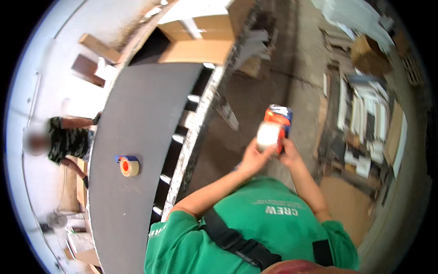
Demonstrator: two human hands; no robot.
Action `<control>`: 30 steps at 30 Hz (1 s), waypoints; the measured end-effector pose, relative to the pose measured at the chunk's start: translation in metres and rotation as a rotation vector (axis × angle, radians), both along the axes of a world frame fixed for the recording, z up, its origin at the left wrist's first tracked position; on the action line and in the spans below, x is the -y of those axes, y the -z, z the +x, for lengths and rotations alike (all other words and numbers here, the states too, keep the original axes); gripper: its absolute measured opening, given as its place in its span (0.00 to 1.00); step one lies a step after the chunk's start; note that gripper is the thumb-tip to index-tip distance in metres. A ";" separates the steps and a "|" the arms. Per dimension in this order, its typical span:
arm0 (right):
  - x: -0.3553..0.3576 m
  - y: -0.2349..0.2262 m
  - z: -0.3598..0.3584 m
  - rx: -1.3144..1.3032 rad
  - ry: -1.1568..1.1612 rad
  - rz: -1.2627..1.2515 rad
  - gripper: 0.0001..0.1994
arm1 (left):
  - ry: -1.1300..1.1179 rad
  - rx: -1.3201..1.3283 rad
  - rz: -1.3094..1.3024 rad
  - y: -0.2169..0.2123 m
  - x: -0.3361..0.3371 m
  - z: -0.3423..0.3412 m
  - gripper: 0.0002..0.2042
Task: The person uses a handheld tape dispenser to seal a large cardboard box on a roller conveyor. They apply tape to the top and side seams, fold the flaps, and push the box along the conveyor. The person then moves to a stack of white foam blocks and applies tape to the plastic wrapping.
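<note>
Both of my hands hold a tape gun, orange and blue with a roll of pale tape (270, 135), out over the floor to the right of the table. My left hand (254, 158) is closed at the near side of the roll. Against the dispenser's right side, my right hand (290, 154) is closed too; its fingers are partly hidden behind the tool. A second tape dispenser (130, 167), blue and orange with a cream roll, lies on the dark grey panel (141, 114) to my left.
Along the table's right edge runs a worn metal rail (194, 141) with gaps beside it. An open cardboard box (200, 50) stands at the far end. Across the table is another person (70, 139). Stacked offcuts (365, 114) and a cardboard sheet (346, 201) lie to the right.
</note>
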State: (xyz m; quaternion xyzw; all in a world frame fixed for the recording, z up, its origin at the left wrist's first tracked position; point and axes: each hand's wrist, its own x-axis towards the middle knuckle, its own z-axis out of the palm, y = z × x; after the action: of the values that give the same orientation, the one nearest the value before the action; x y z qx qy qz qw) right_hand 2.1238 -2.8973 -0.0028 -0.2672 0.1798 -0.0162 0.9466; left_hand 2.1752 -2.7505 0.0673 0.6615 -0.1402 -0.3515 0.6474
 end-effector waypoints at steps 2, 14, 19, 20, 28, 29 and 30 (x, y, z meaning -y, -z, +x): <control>0.028 0.016 0.015 -0.031 -0.036 0.090 0.19 | 0.136 -0.001 0.012 0.008 0.024 0.030 0.19; 0.286 -0.008 0.123 -0.188 0.229 0.185 0.23 | -0.145 0.178 -0.054 -0.003 0.196 0.349 0.10; 0.395 0.002 0.174 -0.027 0.360 0.258 0.18 | -0.455 0.311 -0.198 -0.052 0.264 0.438 0.09; 0.417 0.008 0.197 -0.117 0.426 0.329 0.17 | -0.506 0.349 -0.203 -0.047 0.278 0.450 0.09; 0.581 0.031 0.389 -0.270 0.006 0.255 0.22 | -0.226 0.026 0.007 0.029 0.434 0.425 0.10; 0.596 0.031 0.408 -0.229 -0.039 0.215 0.25 | -0.125 -0.006 0.092 0.024 0.453 0.415 0.11; 0.609 0.029 0.423 -0.166 -0.105 0.145 0.27 | 0.061 0.018 0.191 0.018 0.466 0.421 0.13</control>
State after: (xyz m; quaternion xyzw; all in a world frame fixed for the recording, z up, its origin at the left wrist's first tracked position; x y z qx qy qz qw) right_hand 2.5472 -3.5062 -0.0319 -0.2074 0.2440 0.0685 0.9449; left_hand 2.5960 -3.2167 0.0494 0.7189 -0.1319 -0.3768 0.5691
